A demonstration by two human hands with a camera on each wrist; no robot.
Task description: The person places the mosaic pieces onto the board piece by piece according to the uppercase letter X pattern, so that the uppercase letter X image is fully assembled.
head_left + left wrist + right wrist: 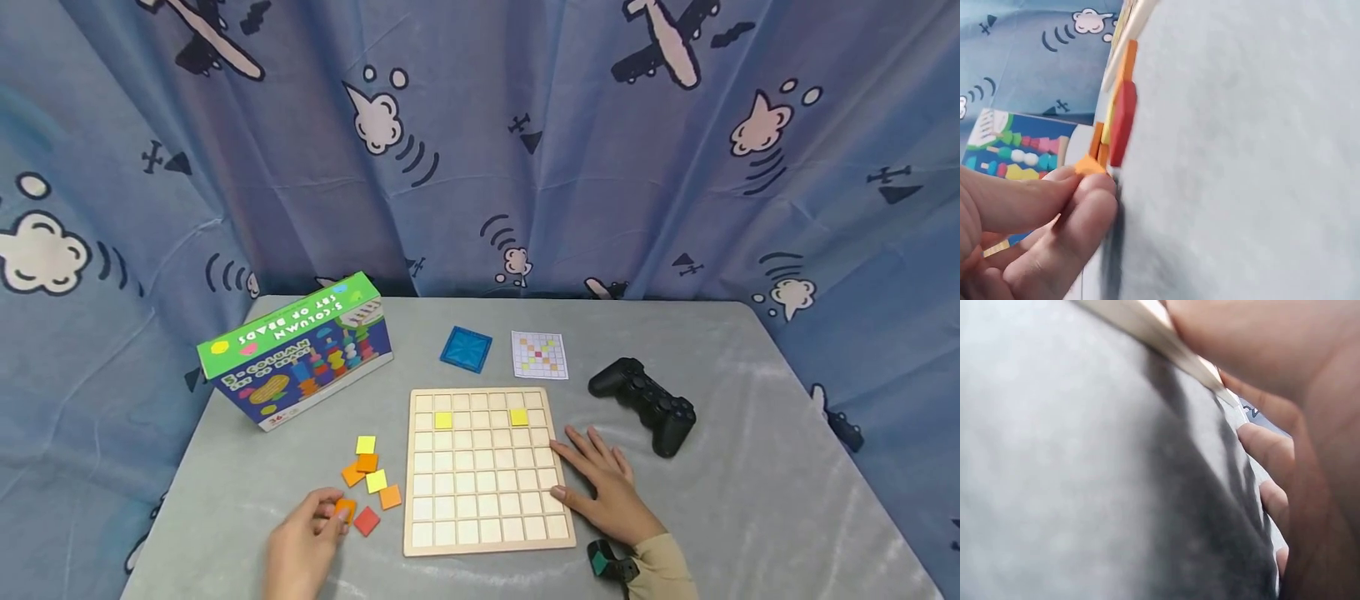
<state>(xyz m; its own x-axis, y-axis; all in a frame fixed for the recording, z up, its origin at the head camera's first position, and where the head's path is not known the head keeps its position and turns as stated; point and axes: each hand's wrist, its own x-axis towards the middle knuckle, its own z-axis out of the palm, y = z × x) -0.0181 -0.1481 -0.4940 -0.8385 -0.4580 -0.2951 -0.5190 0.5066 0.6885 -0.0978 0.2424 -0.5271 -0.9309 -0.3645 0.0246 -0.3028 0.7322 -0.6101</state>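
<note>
While the left hand [303, 546] pinches an orange tile [345, 509] between thumb and fingertips at the near-left of the worktop [750, 500], the right hand [603, 487] lies flat with fingers straight, holding nothing, its thumb and index finger against the right edge of the board [486, 469]. In the left wrist view the orange tile [1089, 165] sits at the fingertips [1094, 200], just off the grey surface, with a red tile [1122, 122] lying close behind it. From the head view, loose tiles lie in a cluster just left of the board: a yellow tile [365, 445], further orange ones and the red tile [367, 522] beside the pinched piece. Two yellow tiles already occupy cells in the board's second row. Behind the board lie a blue square [466, 348] and a pattern card [539, 355]. A toy box [296, 352] stands at the far left; a black controller [645, 403] rests to the right, well apart from the tiles. The right wrist view shows only fingers [1266, 450] on the cloth beside the board's edge [1166, 337].
</note>
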